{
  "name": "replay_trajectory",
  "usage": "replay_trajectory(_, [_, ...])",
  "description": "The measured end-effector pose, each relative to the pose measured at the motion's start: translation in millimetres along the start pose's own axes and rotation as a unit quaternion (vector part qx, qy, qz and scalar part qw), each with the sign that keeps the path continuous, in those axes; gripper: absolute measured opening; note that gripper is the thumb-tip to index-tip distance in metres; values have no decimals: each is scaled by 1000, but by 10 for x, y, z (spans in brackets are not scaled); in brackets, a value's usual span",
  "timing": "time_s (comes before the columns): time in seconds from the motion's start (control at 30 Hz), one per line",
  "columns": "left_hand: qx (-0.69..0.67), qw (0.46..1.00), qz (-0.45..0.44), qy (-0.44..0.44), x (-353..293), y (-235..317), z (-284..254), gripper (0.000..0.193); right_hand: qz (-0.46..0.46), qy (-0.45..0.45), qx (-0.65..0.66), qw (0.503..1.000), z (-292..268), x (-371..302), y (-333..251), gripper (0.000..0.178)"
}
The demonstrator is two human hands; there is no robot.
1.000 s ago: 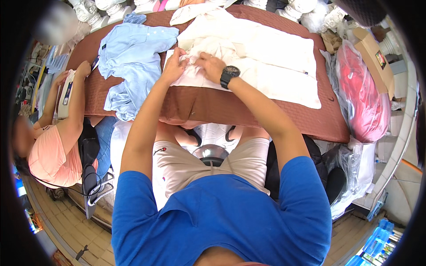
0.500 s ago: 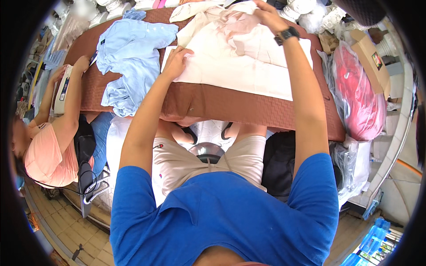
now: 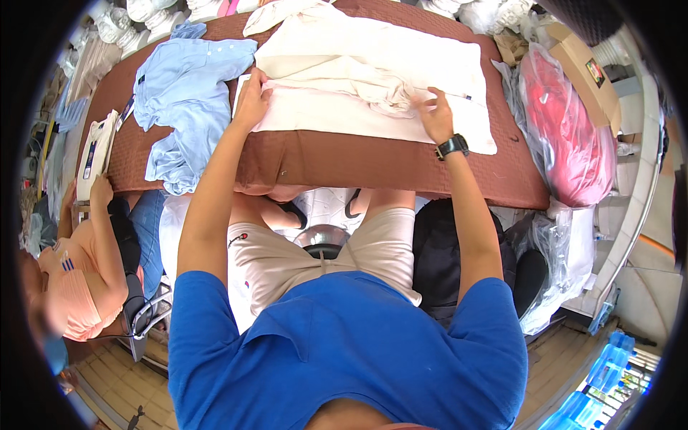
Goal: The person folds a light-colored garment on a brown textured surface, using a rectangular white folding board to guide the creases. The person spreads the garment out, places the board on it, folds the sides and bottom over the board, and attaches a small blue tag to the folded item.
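A cream garment [image 3: 401,46] is spread across the brown-covered table in front of me, with a bunched fold [image 3: 390,97] along its middle and a flat, pale near part [image 3: 322,118]. My left hand [image 3: 252,102] is at the garment's left side, its fingers curled in on the cloth. Over the right part, beside the bunched fold, my right hand [image 3: 436,120] has its fingers apart and seems to hold nothing. A black watch is on that wrist. To the left of the cream garment lies a crumpled light blue shirt [image 3: 186,86].
The brown tablecloth [image 3: 330,161] drapes over the table's front edge. At left, another person [image 3: 93,265] handles a folded cream garment [image 3: 94,154]. Right of the table are a red bundle in clear plastic [image 3: 562,136] and a cardboard box [image 3: 584,75]. A black bag [image 3: 437,258] sits by my right leg.
My right hand has come from the far edge down toward me, and the cream cloth it held now lies flatter across the table. The other person's hands have moved nearer to their body.
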State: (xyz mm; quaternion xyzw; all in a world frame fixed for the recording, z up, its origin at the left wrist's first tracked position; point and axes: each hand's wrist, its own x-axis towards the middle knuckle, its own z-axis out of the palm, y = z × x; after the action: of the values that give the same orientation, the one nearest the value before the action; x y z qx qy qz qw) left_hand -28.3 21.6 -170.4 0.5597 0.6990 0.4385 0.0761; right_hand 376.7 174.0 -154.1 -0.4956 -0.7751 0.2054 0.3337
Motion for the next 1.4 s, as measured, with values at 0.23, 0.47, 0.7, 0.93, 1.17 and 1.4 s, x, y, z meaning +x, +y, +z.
replay_trajectory(0.23, [2,998,41,-46,27,-23,-74,26,-44,-31,-8,999,-189,-49,-189,13])
replay_trajectory(0.47, [286,922,56,-256,451,285,-61,33,-261,35,-55,963,184,147,-979,17])
replay_trajectory(0.7, [273,955,111,-28,559,230,643,77,-140,-200,-209,947,836,663,-1338,32])
replay_trajectory(0.93, [213,971,106,-23,620,438,933,81,-209,-164,-127,956,1308,1825,-736,35])
replay_trajectory(1.17, [205,973,110,-1,527,351,759,74,-120,-240,-203,942,1547,1746,-975,35])
replay_trajectory(1.4, [170,978,119,15,526,445,722,68,-152,-301,-202,919,1722,2565,-984,46])
